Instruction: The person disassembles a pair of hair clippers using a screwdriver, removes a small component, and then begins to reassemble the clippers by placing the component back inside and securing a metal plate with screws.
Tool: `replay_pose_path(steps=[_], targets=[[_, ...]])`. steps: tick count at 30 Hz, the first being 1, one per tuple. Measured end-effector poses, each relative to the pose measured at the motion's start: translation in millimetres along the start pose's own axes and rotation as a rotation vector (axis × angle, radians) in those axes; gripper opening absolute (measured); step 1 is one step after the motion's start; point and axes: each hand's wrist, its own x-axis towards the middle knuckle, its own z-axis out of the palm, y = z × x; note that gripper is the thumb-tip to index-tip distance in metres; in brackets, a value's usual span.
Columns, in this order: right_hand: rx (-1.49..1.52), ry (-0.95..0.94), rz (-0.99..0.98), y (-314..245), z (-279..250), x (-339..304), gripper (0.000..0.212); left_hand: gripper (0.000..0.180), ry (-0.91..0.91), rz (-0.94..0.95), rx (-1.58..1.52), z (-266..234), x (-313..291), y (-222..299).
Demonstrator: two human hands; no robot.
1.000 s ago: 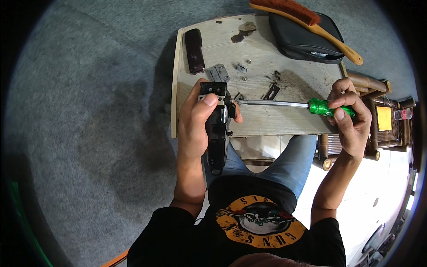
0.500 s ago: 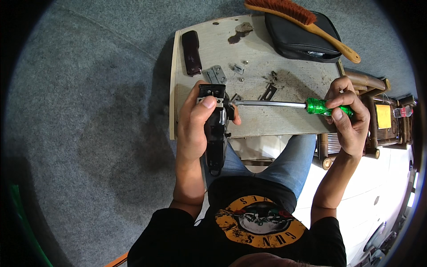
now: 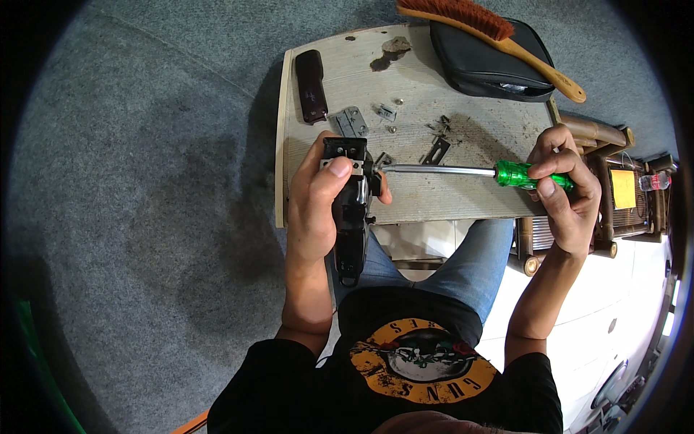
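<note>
My left hand is wrapped round an opened black hair clipper, holding it upright at the table's near edge with the thumb pressed on a metal part near its top. In my right hand is the green handle of a screwdriver, gripped between thumb and fingers. Its long shaft points left, and the tip meets the clipper's right side near the top. Just beyond the clipper lie a metal blade plate and a small metal piece. The clipper's dark cover rests at the far left.
On the wooden table, a dark slotted plate lies near several screws and hair bits. At the far right stands a black zip case with a wooden-handled brush across it. A bamboo rack adjoins the table's right.
The screwdriver's handle has turned slightly in my right hand's fingers. Both hands and the clipper stay in nearly the same place.
</note>
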Motion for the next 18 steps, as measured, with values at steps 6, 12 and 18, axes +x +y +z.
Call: replay_pose_path(steps=[6, 12, 18], targets=[[-0.012, -0.005, -0.017, 0.3, -0.6, -0.2, 0.019, 0.034, -0.006, 0.021, 0.002, 0.9, 0.8, -1.0], [0.002, -0.008, -0.028, 1.7, -1.0, -0.6, 0.019, 0.034, 0.016, 0.019, -0.006, 1.8, -0.4, -1.9], [-0.001, -0.006, -0.027, 1.8, -2.6, -1.6, 0.019, 0.035, 0.011, 0.015, 0.009, 0.9, 0.3, -2.9]])
